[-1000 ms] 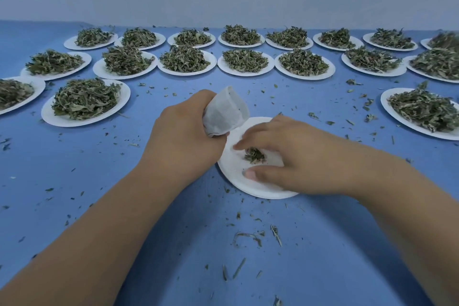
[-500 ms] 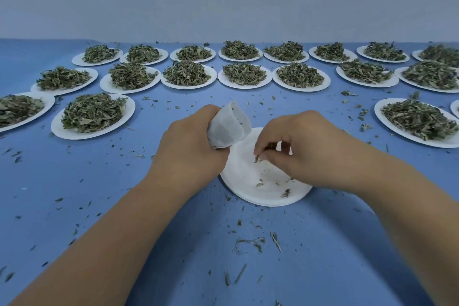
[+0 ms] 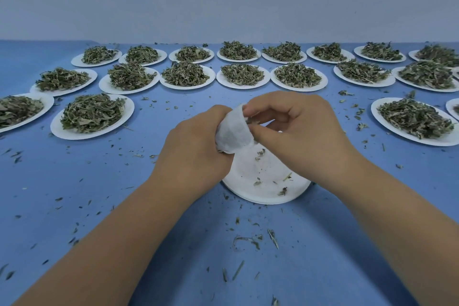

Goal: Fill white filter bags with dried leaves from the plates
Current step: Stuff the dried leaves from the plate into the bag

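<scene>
Blue cloth covers the worktop [image 3: 111, 181] below a pale wall [image 3: 223, 7], and rows of heaped plates [image 3: 74, 133] of dried leaves [image 3: 92, 112] fill the upper half of the frame. At centre frame my left grip [image 3: 196, 146] is curled round a white filter bag [image 3: 233, 134], its mouth tipped toward the right so it can take a load. My right grip [image 3: 295, 131] is closed in a pinch on a small tuft of leaves [image 3: 249, 120] right at that mouth, touching the bag's rim. Both hover above a nearly bare plate [image 3: 268, 194] at lower centre, kept underneath, I judge, to catch spills. Only crumbs lie on it, so this bag looks close to its full share. Scraps litter the cloth around it.
</scene>
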